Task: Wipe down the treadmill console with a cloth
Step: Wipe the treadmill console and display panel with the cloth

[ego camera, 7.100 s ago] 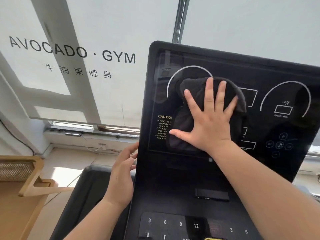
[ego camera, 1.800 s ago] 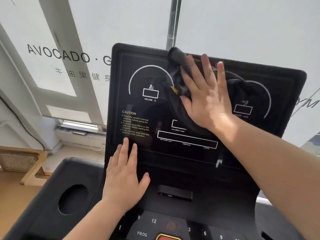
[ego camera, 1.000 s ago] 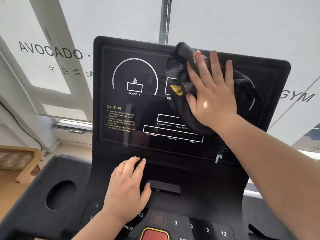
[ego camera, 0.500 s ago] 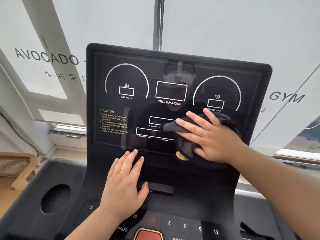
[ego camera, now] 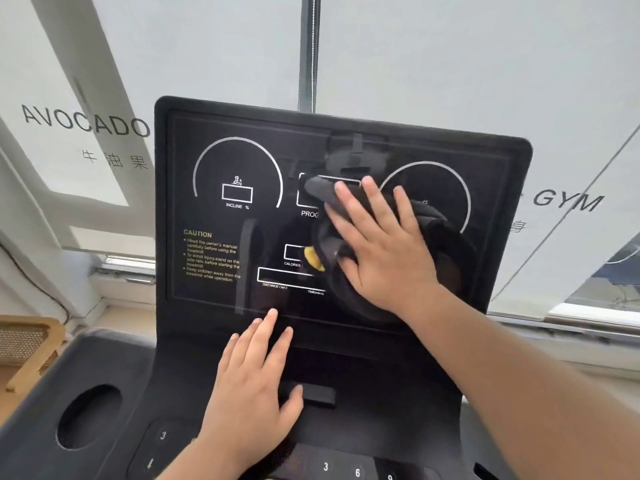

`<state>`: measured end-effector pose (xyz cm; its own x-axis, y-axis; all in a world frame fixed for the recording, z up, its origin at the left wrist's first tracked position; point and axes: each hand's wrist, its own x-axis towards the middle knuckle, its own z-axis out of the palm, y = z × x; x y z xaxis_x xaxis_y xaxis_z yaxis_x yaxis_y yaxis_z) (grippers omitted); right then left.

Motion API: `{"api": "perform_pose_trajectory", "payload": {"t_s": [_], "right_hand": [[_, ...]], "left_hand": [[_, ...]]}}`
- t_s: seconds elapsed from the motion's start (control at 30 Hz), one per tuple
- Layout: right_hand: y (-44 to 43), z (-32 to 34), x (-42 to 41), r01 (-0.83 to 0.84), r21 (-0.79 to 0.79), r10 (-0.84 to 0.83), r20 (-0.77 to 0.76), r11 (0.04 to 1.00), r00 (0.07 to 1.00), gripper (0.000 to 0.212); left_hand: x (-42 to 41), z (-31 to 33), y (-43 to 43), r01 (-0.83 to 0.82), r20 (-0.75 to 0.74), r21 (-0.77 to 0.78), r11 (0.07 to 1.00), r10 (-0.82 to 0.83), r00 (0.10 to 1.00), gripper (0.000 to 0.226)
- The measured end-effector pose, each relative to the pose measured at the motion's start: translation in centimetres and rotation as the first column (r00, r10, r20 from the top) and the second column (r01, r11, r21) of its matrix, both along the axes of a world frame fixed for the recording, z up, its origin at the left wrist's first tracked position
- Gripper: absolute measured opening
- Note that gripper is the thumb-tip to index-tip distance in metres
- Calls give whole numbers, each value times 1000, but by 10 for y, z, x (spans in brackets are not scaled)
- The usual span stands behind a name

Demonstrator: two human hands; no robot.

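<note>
Black cloth (ego camera: pixel 450 251), bunched with its yellow tag (ego camera: pixel 313 259) showing, lay centre-right on the console (ego camera: pixel 214 150) screen. Half a second earlier it was at the screen's lower right, so the stroke had swept back up; likely mid-pass. Right hand (ego camera: pixel 384 251) pressed it, fingers straight and spread. Left hand (ego camera: pixel 256 393) rested flat below the screen.

My cloth (ego camera: pixel 450 247) and right hand (ego camera: pixel 381 251) cover the middle of the console (ego camera: pixel 180 306). The label there reads only "PROG", and the right dial's box, the calories box and the long bar run under them. My left hand (ego camera: pixel 252 393) hides some keys, and the keypad (ego camera: pixel 356 472) is cut off at the bottom edge. The console blocks the window lettering (ego camera: pixel 86 123) between "AVOCADO" and "GYM".
</note>
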<state>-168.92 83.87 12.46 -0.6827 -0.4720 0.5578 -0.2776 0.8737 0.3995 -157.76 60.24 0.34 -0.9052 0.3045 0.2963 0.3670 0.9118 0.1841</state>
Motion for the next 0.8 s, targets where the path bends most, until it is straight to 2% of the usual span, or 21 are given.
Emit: {"api": "perform_pose_trajectory", "payload": {"t_s": [0.1,0.2,0.33,0.4,0.5,0.57,0.67,0.73,0.8], "right_hand": [[9,-39,22,-109,184,96,75,977,993,70],[39,-61,41,-216,360,168,160,908,973,72],[91,-30,36,-258,409,208,163,875,964,72],[109,10,19,-156,325,139,74,933,988,71],[113,64,-5,30,58,-28,-26,998,999,71],[99,74,-13,120,-92,-125,-52,988,991,72],[63,54,-12,232,-298,-258,-51,926,965,74],[41,30,-2,233,-294,-252,-26,927,967,74],[30,-1,13,150,-184,-153,-4,971,988,72]], "left_hand": [[1,0,2,-1,-7,-4,1000,1,1000,74],[2,1,4,7,-15,-27,1000,-8,1000,74],[5,6,11,12,-9,-30,999,-12,1000,76],[5,9,15,26,-16,-33,999,-26,1000,76],[6,12,18,42,-35,-30,999,-43,998,75],[7,12,20,39,-29,-13,999,-40,999,75],[10,9,22,48,-16,12,999,-48,999,75],[13,5,23,62,-13,-1,998,-62,998,76],[15,0,22,75,-8,-18,997,-75,997,75]]}}
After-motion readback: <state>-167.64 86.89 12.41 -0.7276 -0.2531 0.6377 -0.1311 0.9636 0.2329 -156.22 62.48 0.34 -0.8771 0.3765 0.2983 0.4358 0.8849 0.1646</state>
